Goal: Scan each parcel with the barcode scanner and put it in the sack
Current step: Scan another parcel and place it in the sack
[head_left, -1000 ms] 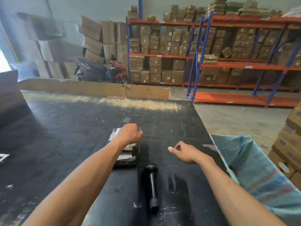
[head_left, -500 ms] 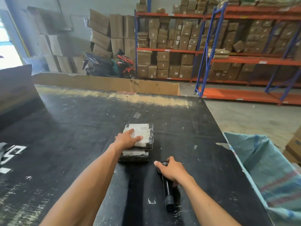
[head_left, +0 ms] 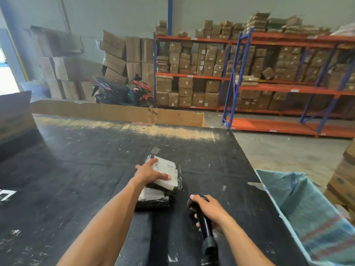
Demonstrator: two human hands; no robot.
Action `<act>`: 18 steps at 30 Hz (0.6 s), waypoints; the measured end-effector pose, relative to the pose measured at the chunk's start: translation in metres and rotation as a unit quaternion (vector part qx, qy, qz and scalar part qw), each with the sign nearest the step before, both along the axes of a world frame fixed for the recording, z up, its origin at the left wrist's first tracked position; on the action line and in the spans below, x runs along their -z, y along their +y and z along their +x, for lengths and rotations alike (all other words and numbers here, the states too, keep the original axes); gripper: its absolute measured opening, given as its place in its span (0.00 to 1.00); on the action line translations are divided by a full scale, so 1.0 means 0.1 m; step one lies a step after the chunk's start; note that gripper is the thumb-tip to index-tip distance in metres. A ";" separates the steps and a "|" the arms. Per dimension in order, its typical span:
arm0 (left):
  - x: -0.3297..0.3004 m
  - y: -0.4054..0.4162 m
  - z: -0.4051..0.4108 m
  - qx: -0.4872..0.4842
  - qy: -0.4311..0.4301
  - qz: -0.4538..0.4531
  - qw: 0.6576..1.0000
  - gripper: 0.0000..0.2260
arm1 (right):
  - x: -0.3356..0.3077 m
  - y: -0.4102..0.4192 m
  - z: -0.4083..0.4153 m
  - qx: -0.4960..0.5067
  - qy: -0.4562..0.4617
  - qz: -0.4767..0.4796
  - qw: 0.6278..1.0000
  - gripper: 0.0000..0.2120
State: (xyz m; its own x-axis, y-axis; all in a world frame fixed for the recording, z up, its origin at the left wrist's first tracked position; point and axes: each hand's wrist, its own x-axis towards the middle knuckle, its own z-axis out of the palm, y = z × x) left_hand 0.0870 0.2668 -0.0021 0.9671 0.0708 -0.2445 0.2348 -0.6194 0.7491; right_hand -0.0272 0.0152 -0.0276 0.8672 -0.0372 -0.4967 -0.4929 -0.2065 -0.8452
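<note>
The left hand [head_left: 148, 174] lay spread on the top parcel [head_left: 166, 176] of two stacked at the frame's centre, gripping its near edge on the black table [head_left: 76, 160]. Lower right of centre, the right hand [head_left: 210, 213] was wrapped around the barcode scanner [head_left: 204, 225]. The sack [head_left: 307, 212] gaped at the lower right. The fingers partly covered the label, so a scan might fail
</note>
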 end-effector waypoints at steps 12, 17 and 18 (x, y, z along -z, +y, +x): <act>0.02 -0.14 0.06 0.003 -0.057 -0.024 0.998 0.22 | -0.48 -0.20 0.22 0.011 -0.044 0.099 0.994 0.26; 0.17 -0.22 -0.16 -0.030 -0.173 -0.059 0.983 0.19 | -0.70 -0.18 0.26 0.019 -0.075 0.115 0.990 0.24; 0.20 -0.22 -0.21 -0.038 -0.196 -0.062 0.978 0.19 | -0.74 -0.16 0.26 0.026 -0.093 0.111 0.989 0.22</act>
